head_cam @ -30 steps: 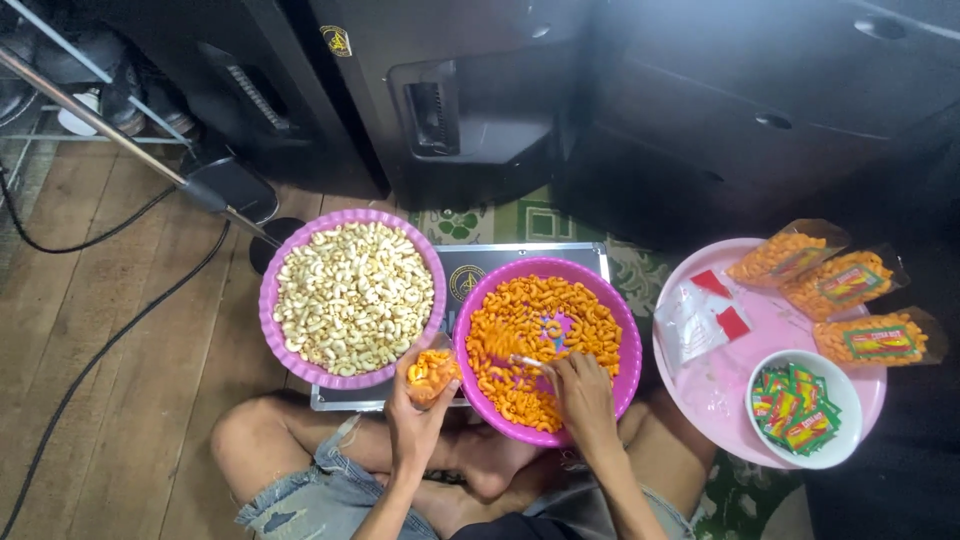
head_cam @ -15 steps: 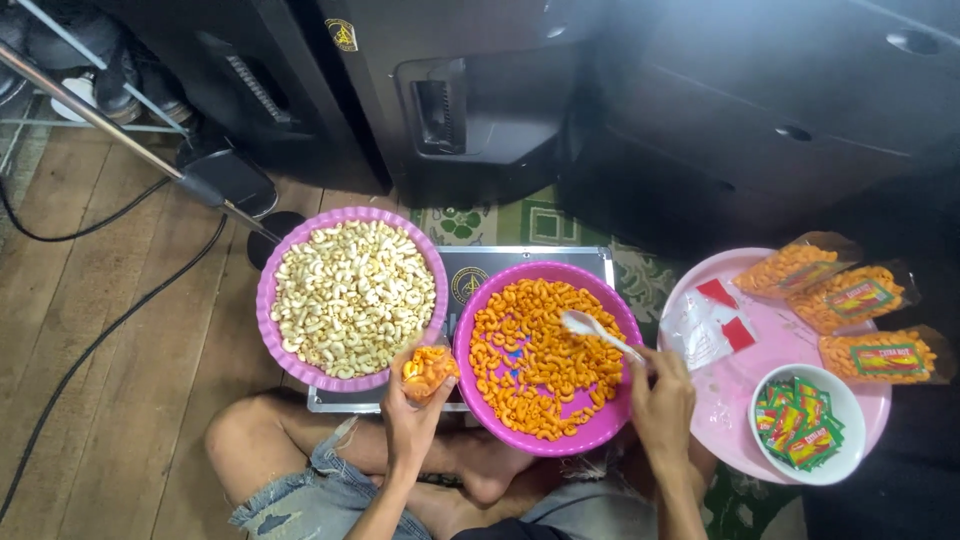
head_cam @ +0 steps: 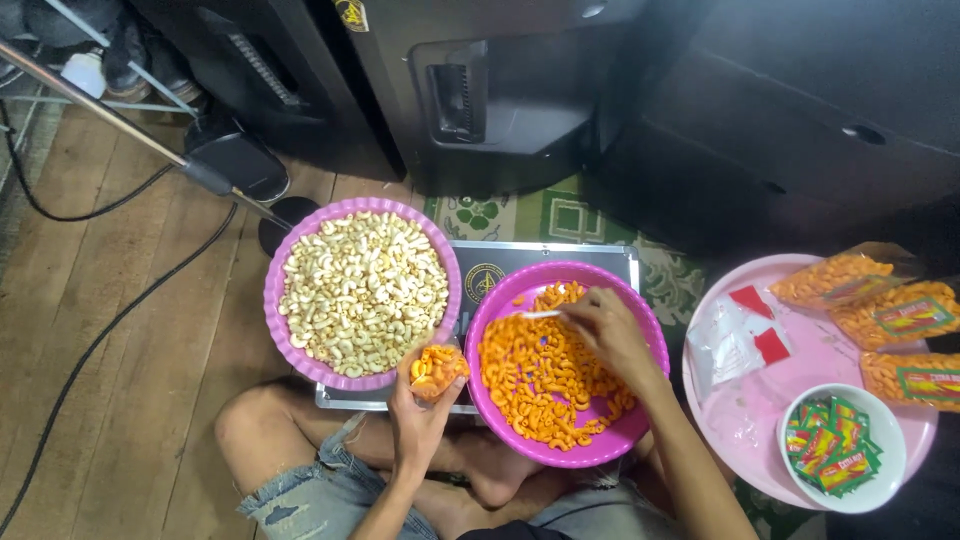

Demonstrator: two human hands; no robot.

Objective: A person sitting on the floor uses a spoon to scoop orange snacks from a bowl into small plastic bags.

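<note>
My left hand [head_cam: 418, 410] holds a small clear bag of orange cashews [head_cam: 437, 369] upright, between the two bowls. My right hand [head_cam: 607, 333] grips a white spoon [head_cam: 541, 314] over the purple bowl [head_cam: 640, 432] filled with orange coated cashews [head_cam: 540, 375]. To the left stands a second purple bowl [head_cam: 283, 270] heaped with plain pale cashews [head_cam: 360, 290]. Both bowls rest on a silver tray [head_cam: 615, 256].
A pink round tray [head_cam: 800, 365] at right carries several filled bags of orange cashews [head_cam: 880, 310], empty clear bags with red tabs [head_cam: 735, 335] and a white bowl of green-red sachets [head_cam: 830, 447]. Black cases stand behind. Cables and a metal pole cross the wooden floor at left.
My right hand pulled back off the bowl towards the pink tray, then returned over the orange cashews holding the spoon. The left hand kept the small bag still.
</note>
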